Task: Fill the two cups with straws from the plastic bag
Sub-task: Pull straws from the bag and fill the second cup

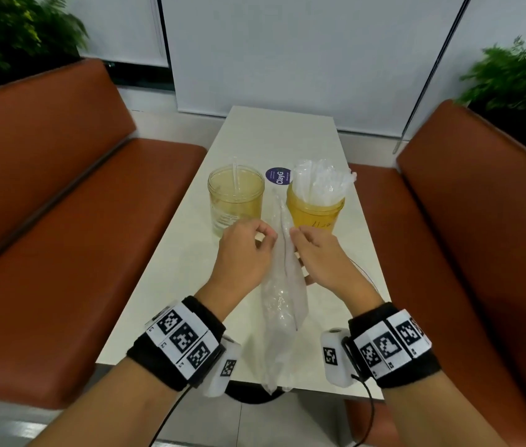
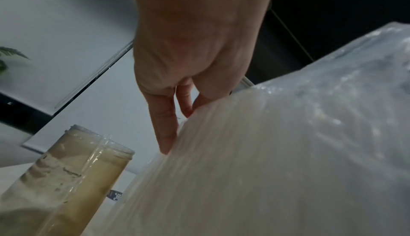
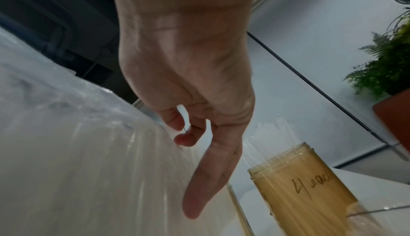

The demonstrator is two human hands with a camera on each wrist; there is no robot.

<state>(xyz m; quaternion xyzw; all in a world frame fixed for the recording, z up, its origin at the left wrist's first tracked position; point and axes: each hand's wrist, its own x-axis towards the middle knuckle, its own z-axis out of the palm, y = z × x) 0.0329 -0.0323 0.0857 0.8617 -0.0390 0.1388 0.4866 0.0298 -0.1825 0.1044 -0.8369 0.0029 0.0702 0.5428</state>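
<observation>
A long clear plastic bag (image 1: 282,301) of straws stands tilted over the white table (image 1: 274,133), running from the near edge up toward the two cups. My left hand (image 1: 261,240) pinches the bag's upper left edge, and my right hand (image 1: 298,237) pinches its upper right edge. The bag (image 2: 277,152) fills the lower right of the left wrist view and the lower left of the right wrist view (image 3: 77,152). The left cup (image 1: 235,201) holds a single straw (image 1: 236,175). The right cup (image 1: 315,214), with handwriting on it (image 3: 310,187), holds a thick bundle of straws (image 1: 319,180).
A round dark blue sticker (image 1: 278,176) lies on the table between the cups. Brown padded benches (image 1: 62,221) (image 1: 480,253) flank the narrow table. Green plants (image 1: 519,79) stand behind the benches, and white blinds hang behind the table.
</observation>
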